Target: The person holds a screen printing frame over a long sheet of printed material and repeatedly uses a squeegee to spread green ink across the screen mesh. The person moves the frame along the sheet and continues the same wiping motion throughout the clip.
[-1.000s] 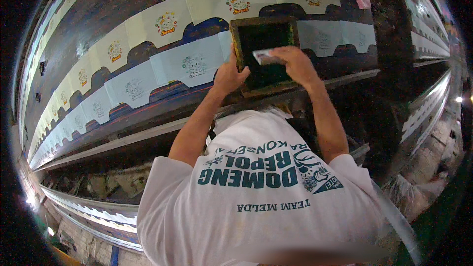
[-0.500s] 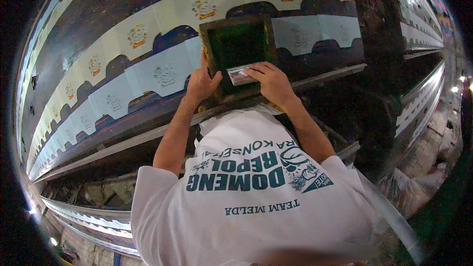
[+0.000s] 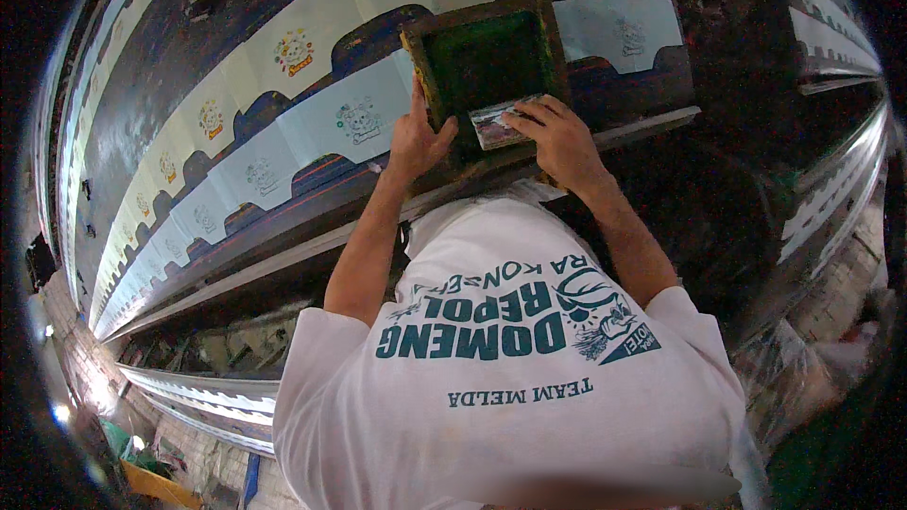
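A screen printing frame [image 3: 479, 18] with a dark green mesh lies over a row of pale blue sheets on the long table. Along its left rail my left hand [image 3: 420, 144] grips it, index finger stretched up the outer side and thumb on the near inner part. My right hand [image 3: 567, 140] is closed on a small pale squeegee [image 3: 490, 127], fingers over its top. The squeegee rests at the near end of the mesh, slightly tilted. A printed pale blue sheet [image 3: 312, 137] shows left of the frame, and another pale blue sheet [image 3: 605, 24] on its right.
Behind runs a row of cream sheets [image 3: 331, 14] with coloured prints. The table's front edge [image 3: 652, 123] passes close to my body. More long tables with sheets [image 3: 831, 47] stand to the right and at the lower left. Clear plastic [image 3: 789, 378] lies at the lower right.
The whole view has shifted, so the table, frame and hands appear farther right and higher. Both hands keep their holds; the squeegee stays at the near end of the mesh, turned slightly.
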The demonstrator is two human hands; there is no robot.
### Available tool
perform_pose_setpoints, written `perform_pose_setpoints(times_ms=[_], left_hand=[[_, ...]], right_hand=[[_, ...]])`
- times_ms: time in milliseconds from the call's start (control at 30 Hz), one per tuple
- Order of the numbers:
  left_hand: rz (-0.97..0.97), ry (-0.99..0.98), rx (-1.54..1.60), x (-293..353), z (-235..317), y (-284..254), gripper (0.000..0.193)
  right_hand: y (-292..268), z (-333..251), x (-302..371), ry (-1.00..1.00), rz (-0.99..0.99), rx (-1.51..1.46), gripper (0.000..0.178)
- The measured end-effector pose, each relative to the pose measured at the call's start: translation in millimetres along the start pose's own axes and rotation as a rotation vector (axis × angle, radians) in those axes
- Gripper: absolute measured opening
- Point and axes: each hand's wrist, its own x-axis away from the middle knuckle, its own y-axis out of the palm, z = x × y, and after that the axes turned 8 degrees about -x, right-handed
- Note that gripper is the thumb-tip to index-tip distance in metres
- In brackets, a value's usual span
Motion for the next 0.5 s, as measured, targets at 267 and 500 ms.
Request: perform_pose_setpoints(times_ms=[267,500], left_hand=[[-0.093,-0.083,0.113,-10,0,10,0.100],[0.011,0.008,0.069,-11,-5,15,0.102]], right_hand=[[-9,20,1,-0.022,-0.077,-0.067,0.054],[-21,17,-7,-0.024,-0.129,-0.086,0.052]])
